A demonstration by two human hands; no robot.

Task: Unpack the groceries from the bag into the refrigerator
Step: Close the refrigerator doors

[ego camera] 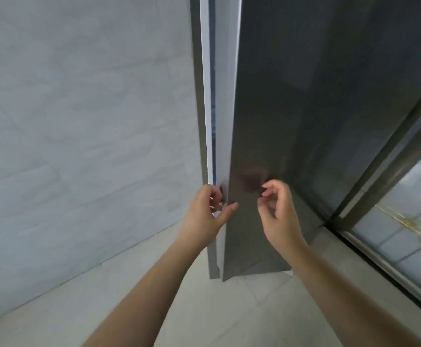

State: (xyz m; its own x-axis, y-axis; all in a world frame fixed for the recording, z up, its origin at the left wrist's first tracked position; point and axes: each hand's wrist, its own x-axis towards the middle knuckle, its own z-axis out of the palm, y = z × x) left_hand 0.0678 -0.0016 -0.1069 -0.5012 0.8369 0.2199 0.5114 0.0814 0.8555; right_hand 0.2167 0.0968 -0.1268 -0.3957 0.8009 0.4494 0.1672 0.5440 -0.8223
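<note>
A tall dark grey refrigerator (292, 101) fills the middle of the head view. Its door (262, 121) stands a narrow crack ajar, showing a white inner edge (223, 121) and a thin strip of blue inside. My left hand (205, 211) grips the door's left edge, fingers curled behind it and thumb on the front face. My right hand (278, 211) hovers just in front of the door face with loosely curled fingers, holding nothing. The grocery bag is out of view.
A pale grey tiled wall (79, 121) runs close along the refrigerator's left side. A dark-framed glass sliding door (392, 184) stands to the right, with its track at floor level. Light floor tiles (204, 309) lie below my arms.
</note>
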